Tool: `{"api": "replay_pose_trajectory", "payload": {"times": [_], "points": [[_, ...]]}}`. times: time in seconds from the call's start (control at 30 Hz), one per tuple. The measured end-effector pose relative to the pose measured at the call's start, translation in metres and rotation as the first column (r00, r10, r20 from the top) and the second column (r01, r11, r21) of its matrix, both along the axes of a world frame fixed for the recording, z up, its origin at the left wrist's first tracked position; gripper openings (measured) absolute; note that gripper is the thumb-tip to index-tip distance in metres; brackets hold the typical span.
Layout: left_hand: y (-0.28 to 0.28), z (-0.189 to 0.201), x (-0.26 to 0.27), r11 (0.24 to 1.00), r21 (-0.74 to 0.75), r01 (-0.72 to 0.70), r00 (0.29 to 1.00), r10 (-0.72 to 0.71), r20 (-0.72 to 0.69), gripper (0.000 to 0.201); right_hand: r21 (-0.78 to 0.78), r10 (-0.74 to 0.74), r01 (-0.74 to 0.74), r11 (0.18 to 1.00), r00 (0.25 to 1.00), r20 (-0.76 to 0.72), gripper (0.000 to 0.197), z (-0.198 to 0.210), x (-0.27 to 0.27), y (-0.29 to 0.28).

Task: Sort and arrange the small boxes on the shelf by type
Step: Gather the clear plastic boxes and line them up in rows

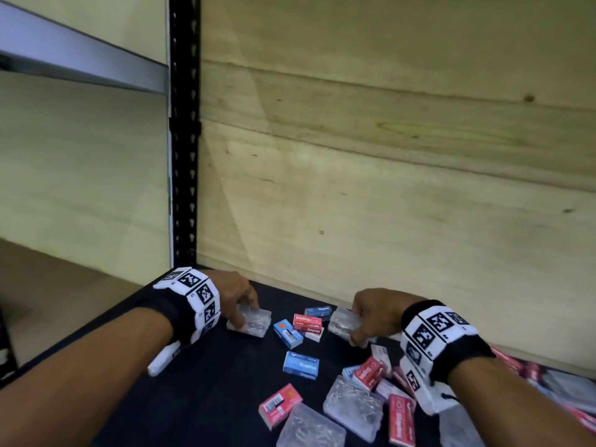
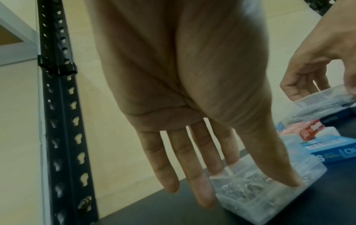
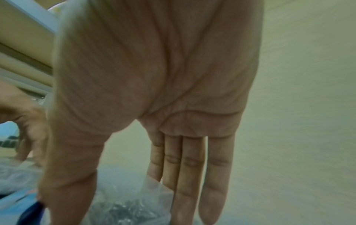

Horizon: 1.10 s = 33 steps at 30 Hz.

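Observation:
Small boxes of three kinds lie scattered on the black shelf (image 1: 209, 398): clear plastic ones with metal clips inside, red staple boxes and blue staple boxes. My left hand (image 1: 245, 317) (image 2: 250, 178) pinches a clear box (image 1: 258, 324) (image 2: 260, 194) that rests flat near the shelf's back left, thumb on one edge and fingers on the other. My right hand (image 1: 354, 325) (image 3: 123, 216) grips a second clear box (image 1: 340, 322) (image 3: 119, 190), which is tilted, between thumb and fingers. Between the hands lie a blue box (image 1: 288, 333) and a red box (image 1: 308, 321).
Another blue box (image 1: 301, 366) lies mid-shelf. A red box (image 1: 280, 404), two clear boxes (image 1: 353, 403) (image 1: 311, 427) and several more red ones (image 1: 369, 372) crowd the front right. A black slotted post (image 1: 183, 140) stands at the back left, with a wooden panel (image 1: 387, 188) behind.

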<state>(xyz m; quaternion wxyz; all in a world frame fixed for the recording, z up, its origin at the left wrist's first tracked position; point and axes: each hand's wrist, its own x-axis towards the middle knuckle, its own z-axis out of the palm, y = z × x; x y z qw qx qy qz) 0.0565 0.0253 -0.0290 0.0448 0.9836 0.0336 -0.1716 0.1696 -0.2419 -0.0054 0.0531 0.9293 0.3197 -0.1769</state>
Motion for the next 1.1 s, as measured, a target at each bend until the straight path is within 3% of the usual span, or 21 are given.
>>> {"api": "replay_pose_trajectory", "payload": {"times": [0.2, 0.4, 0.47, 0.57, 0.7, 0.8, 0.93, 1.1], "points": [[0.025, 0.002, -0.004, 0.985, -0.125, -0.123, 0.992, 0.127, 0.022, 0.03, 0.218, 0.013, 0.014, 0.976, 0.992, -0.122, 0.053, 0.006, 0.014, 0.015], [0.044, 0.001, -0.001, 0.988, -0.07, -0.137, 0.989, 0.14, 0.041, 0.038, 0.394, 0.059, 0.018, 0.919, 0.981, -0.185, 0.053, 0.003, 0.017, 0.047], [0.052, -0.002, 0.002, 0.987, -0.091, -0.131, 0.987, 0.138, 0.079, 0.039, 0.425, 0.092, -0.012, 0.905, 0.981, -0.17, 0.056, 0.0, 0.021, 0.06], [0.06, -0.007, 0.006, 0.979, -0.156, -0.128, 0.982, 0.147, 0.115, 0.038, 0.453, 0.102, -0.009, 0.891, 0.978, -0.182, 0.045, -0.006, 0.028, 0.079], [0.071, -0.015, 0.008, 0.969, -0.194, -0.152, 0.975, 0.179, 0.131, 0.04, 0.405, 0.141, -0.041, 0.914, 0.965, -0.22, 0.034, -0.009, 0.027, 0.103], [0.075, -0.02, 0.008, 0.969, -0.187, -0.16, 0.977, 0.182, 0.107, 0.046, 0.254, 0.188, -0.167, 0.953, 0.98, -0.061, 0.027, -0.003, 0.024, 0.116], [0.086, -0.019, 0.01, 0.973, -0.171, -0.152, 0.978, 0.174, 0.119, 0.039, 0.137, 0.229, -0.23, 0.963, 0.973, 0.029, 0.039, 0.001, 0.022, 0.131], [0.108, -0.018, 0.012, 0.97, -0.074, -0.234, 0.961, 0.242, 0.133, 0.04, 0.132, 0.245, -0.248, 0.96, 0.969, 0.038, 0.043, -0.003, 0.017, 0.15]]}}
